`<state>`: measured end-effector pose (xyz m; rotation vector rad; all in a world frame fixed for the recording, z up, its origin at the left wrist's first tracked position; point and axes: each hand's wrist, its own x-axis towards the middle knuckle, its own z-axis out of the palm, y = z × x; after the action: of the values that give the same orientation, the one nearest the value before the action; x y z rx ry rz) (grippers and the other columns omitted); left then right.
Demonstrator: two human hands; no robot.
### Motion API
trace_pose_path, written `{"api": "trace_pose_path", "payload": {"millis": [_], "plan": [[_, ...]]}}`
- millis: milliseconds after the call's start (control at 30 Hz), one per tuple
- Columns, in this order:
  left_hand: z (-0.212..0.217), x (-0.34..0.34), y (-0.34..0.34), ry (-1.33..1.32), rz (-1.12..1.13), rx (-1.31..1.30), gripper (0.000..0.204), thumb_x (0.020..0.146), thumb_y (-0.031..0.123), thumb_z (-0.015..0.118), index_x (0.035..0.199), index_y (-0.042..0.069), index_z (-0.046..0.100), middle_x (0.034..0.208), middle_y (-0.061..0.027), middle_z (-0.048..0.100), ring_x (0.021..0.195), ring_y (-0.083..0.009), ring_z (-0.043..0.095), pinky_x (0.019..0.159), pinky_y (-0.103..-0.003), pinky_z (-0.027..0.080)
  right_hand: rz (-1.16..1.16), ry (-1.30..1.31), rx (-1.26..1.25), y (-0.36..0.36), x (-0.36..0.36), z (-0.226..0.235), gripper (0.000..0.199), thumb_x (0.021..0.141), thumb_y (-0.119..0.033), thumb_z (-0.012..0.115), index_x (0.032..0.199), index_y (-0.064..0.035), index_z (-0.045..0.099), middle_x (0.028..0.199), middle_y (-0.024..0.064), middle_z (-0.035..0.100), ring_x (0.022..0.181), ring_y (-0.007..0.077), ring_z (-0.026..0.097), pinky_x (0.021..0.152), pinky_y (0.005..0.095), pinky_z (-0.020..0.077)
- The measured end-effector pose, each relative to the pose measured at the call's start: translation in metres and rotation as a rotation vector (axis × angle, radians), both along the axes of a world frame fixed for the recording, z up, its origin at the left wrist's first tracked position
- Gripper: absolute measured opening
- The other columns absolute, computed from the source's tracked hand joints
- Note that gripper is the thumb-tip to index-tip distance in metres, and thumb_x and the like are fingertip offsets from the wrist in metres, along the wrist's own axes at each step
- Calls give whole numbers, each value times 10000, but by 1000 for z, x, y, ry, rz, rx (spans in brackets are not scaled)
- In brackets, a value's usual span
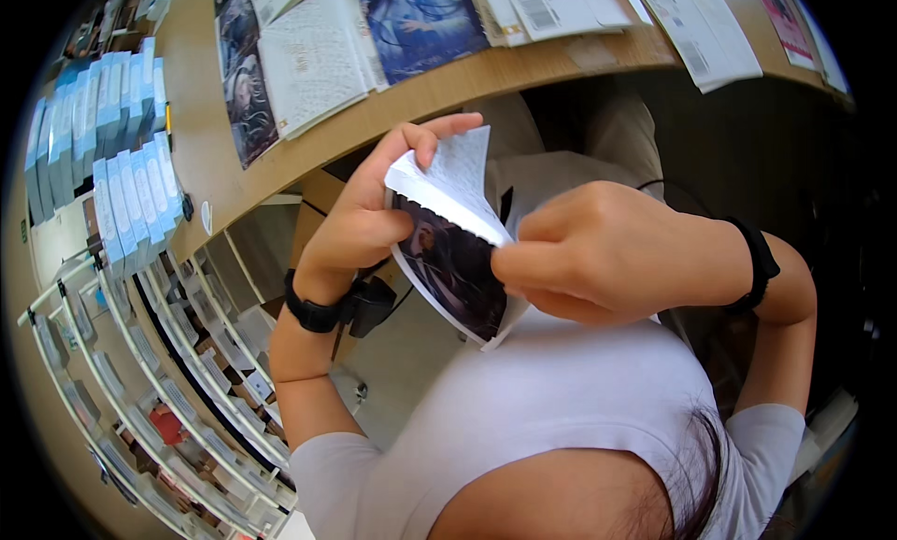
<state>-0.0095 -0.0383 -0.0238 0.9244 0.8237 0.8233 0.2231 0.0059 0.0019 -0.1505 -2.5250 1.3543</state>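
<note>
My left hand (369, 199) grips a folded printed sheet (453, 269) at its left side. The thumb lies on the dark illustrated face, and the other fingers are behind and above. A white flap with small print on it stands up along the sheet's top, and its lower border looks jagged. My right hand (617, 250) is closed, pinching the sheet's right edge; its fingertips partly hide what they hold. The sheet is tilted, held in the air above my lap, in front of the desk edge. Both wrists wear black bands.
On the wooden desk (523, 73) lie a blue illustrated print (420, 26), a dark printed strip (245, 82), an off-white printed sheet (313, 63) and white barcoded packets (696, 35). Stacked blue-and-white boxes (135, 199) stand at the left, above a white wire rack (159, 381).
</note>
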Motion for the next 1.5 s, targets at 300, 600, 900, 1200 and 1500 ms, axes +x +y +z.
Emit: {"api": "trace_pose_path", "payload": {"millis": [300,600,900,1200,1500], "plan": [[-12,-30,-1,6,63,-42,446,581,-180,425,917,112,396,1386,-206,332,1279,-253,334,1013,-350,310,215,21,388,22,-45,2,127,637,-122,602,659,-57,495,570,55,476,512,222,551,479,329,450],[-16,-67,3,-46,54,16,471,596,-153,432,985,109,390,1394,-145,322,1216,-167,347,955,-265,313,145,-27,331,46,-74,13,140,650,-78,596,645,-52,459,564,64,450,521,231,521,490,329,440],[7,-85,8,-32,-39,-73,600,570,-102,438,1136,93,402,1389,-143,296,1257,-199,319,996,-293,289,152,-63,242,52,-76,25,160,629,6,632,726,-44,516,705,73,547,591,248,547,547,322,465],[16,-94,11,59,-134,30,603,599,-77,496,1176,54,382,1314,-92,341,1086,-122,424,903,-259,379,118,27,329,42,-81,35,167,613,-59,601,667,-38,445,553,67,409,516,232,513,486,324,449],[11,-93,3,83,-115,12,593,562,-41,477,1143,57,411,1312,-150,365,1165,-190,385,981,-304,302,84,71,411,27,-82,31,205,561,-59,605,604,-44,405,534,48,373,465,200,481,448,301,436]]}}
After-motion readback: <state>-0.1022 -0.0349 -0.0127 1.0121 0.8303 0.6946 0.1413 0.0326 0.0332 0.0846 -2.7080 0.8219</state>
